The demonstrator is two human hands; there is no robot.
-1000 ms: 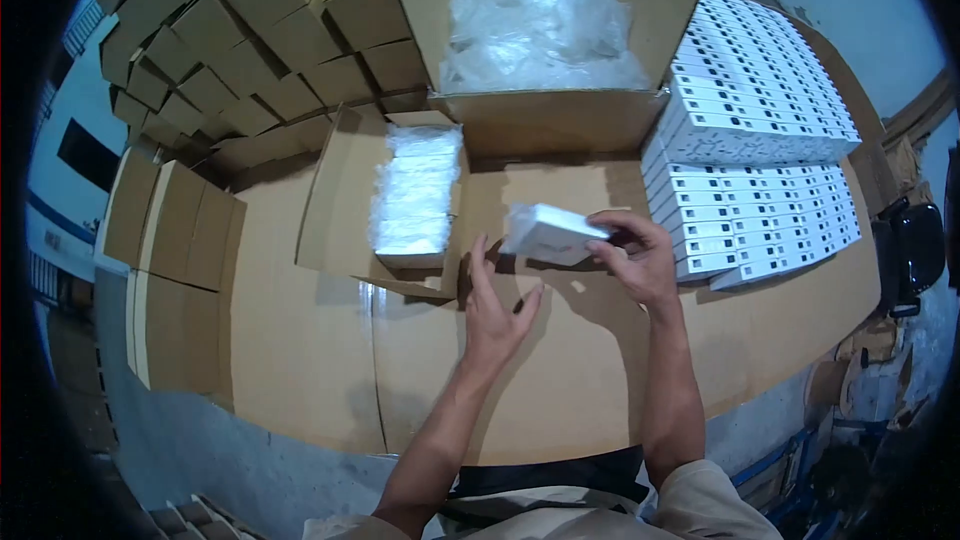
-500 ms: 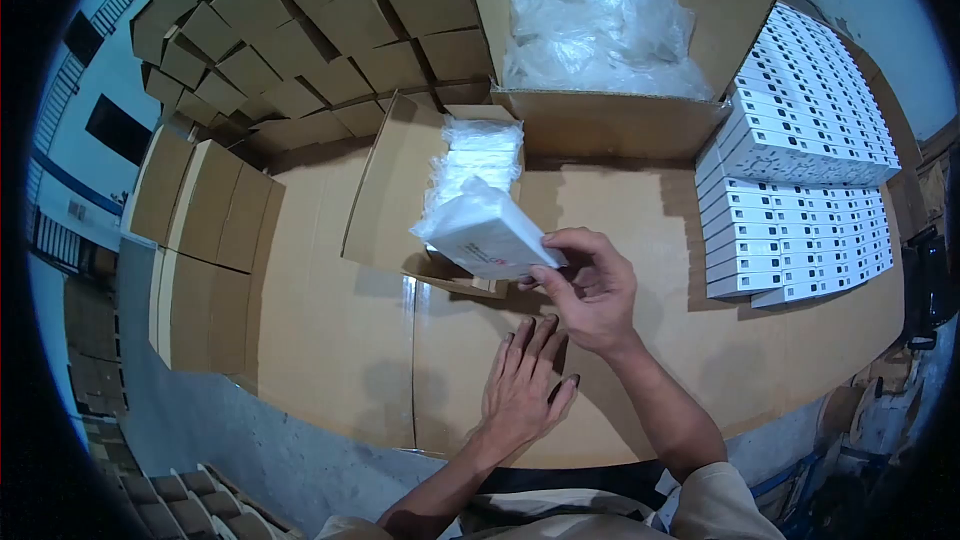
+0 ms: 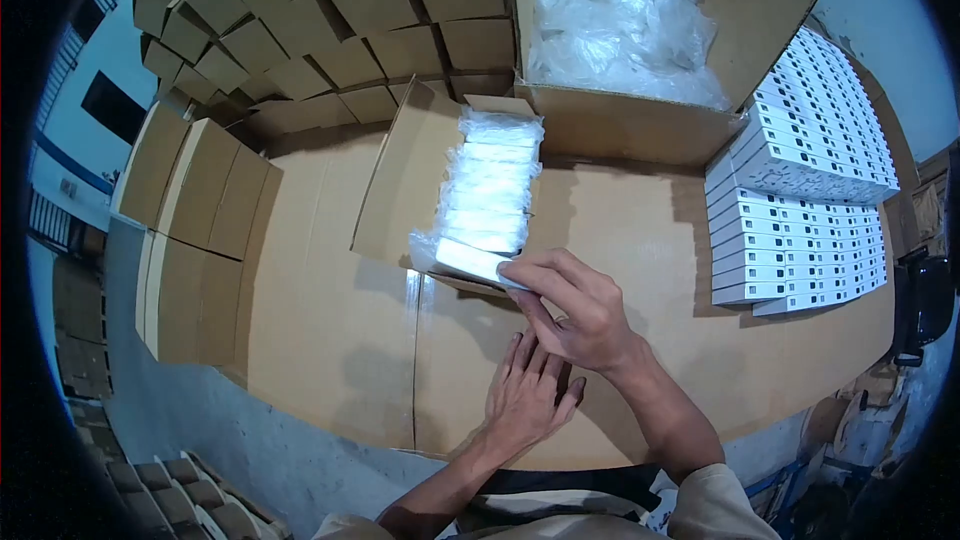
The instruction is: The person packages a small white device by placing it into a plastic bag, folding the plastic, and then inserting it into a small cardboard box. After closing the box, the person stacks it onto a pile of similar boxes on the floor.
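Observation:
Between the thumb and fingers of my right hand (image 3: 575, 305) is a slim white box in a clear plastic bag (image 3: 468, 258). It stands on edge at the near end of an open cardboard carton (image 3: 385, 195). Inside that carton, several bagged white boxes (image 3: 490, 175) are lined up in a row. My left hand (image 3: 527, 395) lies flat on the cardboard-covered table, fingers stretched out, just below my right hand, holding nothing.
Behind the carton stands a large box (image 3: 630, 125) full of clear plastic bags (image 3: 620, 30). Stacked white boxes (image 3: 800, 230) are at the right. Closed cartons (image 3: 205, 230) stand at the left, with more cartons (image 3: 350, 60) piled at the back. The cardboard tabletop (image 3: 330, 340) has a taped seam.
My right hand has lowered the bagged white box into the near end of the carton and turned it on edge. The left hand has stayed nearly still.

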